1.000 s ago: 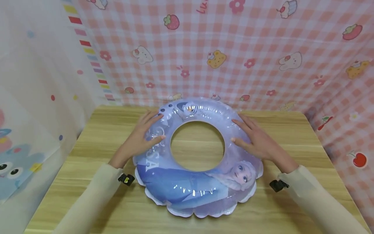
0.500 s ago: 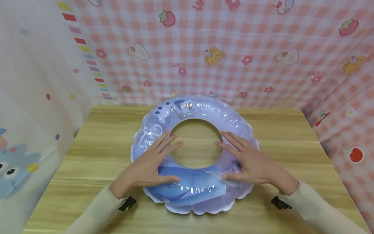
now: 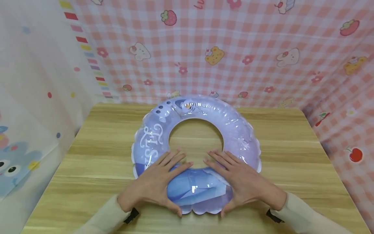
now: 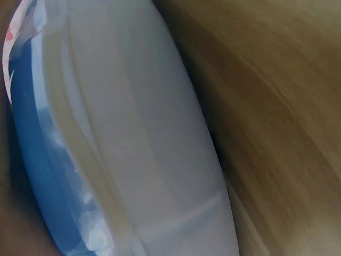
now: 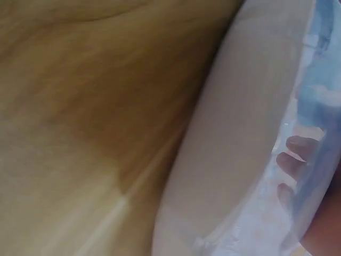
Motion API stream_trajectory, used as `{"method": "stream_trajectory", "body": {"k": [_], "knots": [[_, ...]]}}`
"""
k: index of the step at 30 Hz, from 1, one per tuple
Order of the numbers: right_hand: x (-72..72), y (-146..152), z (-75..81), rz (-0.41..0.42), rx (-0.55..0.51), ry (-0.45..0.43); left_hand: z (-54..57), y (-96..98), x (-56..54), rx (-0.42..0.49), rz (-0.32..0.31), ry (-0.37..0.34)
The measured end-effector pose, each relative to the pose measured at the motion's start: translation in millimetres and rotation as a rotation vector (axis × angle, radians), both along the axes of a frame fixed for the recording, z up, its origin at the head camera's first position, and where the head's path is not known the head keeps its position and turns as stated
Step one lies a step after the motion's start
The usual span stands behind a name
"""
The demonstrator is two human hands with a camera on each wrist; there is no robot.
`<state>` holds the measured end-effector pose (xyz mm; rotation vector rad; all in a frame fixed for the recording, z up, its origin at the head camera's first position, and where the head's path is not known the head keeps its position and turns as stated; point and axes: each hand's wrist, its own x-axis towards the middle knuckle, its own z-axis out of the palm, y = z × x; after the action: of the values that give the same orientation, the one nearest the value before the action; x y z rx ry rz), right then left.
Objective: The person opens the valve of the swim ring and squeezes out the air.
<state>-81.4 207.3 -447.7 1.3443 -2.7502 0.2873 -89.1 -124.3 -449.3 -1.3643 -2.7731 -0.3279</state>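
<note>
Pink-checked cloth backed a wooden table, where an inflatable ring lay flat. A person's left hand and right hand spanned its near side, fingers spread nearly straight, touching rather than gripping, fingertips at the central hole, thumbs by the scalloped edge.

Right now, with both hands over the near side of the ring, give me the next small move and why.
Probably curl the fingers down through the hole to grip the near side: the left hand and right hand span that part of the swim ring, fingers at its inner edge, thumbs by its outer rim.
</note>
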Motion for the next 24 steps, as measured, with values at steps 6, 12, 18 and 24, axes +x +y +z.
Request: {"method": "stream_trajectory", "body": {"k": [6, 12, 18, 24], "knots": [[0.8, -1.2, -11.0, 0.003, 0.004, 0.014, -9.8, 0.9, 0.4, -0.030, -0.004, 0.042], [4.3, -0.1, -18.2, -0.011, 0.010, 0.071, -14.1, 5.6, 0.1, -0.049, -0.008, 0.059], [2.8, -2.1, -22.5, -0.004, -0.001, 0.118, -17.5, 6.8, 1.2, -0.079, 0.008, 0.085], [-1.3, -4.7, -24.0, -0.026, -0.014, 0.143, -19.8, 11.1, -3.0, -0.055, 0.022, 0.087]]}}
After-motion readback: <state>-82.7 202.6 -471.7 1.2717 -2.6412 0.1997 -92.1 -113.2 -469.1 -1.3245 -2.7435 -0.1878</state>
